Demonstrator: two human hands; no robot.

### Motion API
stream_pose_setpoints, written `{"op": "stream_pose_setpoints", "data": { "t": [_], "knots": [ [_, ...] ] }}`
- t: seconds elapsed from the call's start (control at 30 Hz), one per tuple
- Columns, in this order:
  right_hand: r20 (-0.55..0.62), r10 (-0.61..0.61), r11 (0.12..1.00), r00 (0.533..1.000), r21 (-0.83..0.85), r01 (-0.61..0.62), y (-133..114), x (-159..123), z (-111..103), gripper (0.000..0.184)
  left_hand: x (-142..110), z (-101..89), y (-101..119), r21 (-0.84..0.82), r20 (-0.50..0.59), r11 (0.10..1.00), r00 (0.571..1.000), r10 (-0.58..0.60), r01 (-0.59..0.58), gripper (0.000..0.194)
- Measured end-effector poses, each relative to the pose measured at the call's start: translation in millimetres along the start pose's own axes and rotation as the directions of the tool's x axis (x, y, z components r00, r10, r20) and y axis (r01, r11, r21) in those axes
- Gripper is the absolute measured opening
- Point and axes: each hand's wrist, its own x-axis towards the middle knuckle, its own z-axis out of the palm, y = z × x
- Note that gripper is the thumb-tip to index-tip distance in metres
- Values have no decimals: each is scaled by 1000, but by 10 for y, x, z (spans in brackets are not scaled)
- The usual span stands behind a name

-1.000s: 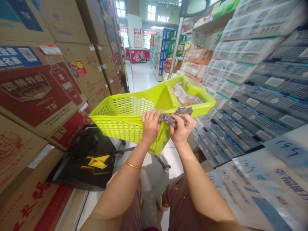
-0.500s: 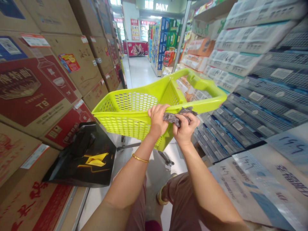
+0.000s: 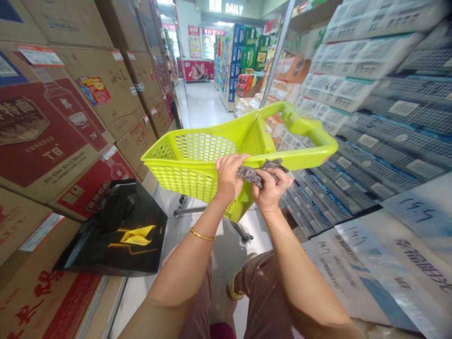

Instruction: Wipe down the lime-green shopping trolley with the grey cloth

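A lime-green plastic shopping cart (image 3: 190,176) stands crosswise in front of me, its looped handle pointing right. My left hand (image 3: 230,175) is closed over the near rim, with one end of a crumpled dark grey cloth (image 3: 249,174) at its fingers. Just to the right, my right hand (image 3: 271,187) has its fingers curled round the same cloth, which lies against the cart's side below the rim. The palms and most of the inner fingers are hidden. I see no goods in the visible part of the basket.
Stacked cardboard cartons (image 3: 38,117) line the left. A black bag with a yellow mark (image 3: 116,245) stands at their foot. Packaged goods (image 3: 349,56) and dark boxes (image 3: 374,155) are piled on the right, beside a metal post (image 3: 278,52). Store shelves (image 3: 233,66) rise beyond the cart.
The cart has shifted slightly to the right relative to my hands. The view has turned a little, and the cartons and bag sit further left. Both hands keep their grip.
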Motion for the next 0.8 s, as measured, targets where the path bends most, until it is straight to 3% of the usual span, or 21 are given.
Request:
{"op": "stream_pose_setpoints", "data": {
  "t": [0.27,0.4,0.53,0.67,0.8],
  "knots": [
    [93,22,999,995,29,-25,-198,-3,-50,23,-123,-167,-139,54,21,990,992,126,-127,54],
    [189,-7,1000,982,21,3,-258,-148,-18,22,-157,-195,-145,81,-4,993,996,91,-90,43],
    [250,-131,991,959,68,118,-309,-336,23,19,-157,-158,-193,101,-51,993,997,59,-53,36],
    [253,-232,972,939,83,218,-352,-372,29,16,-148,-96,-306,122,-119,991,990,71,-56,37],
    [197,-170,985,965,34,167,-407,-166,48,17,-153,-97,-402,131,-170,989,981,97,-75,36]
  ]
}}
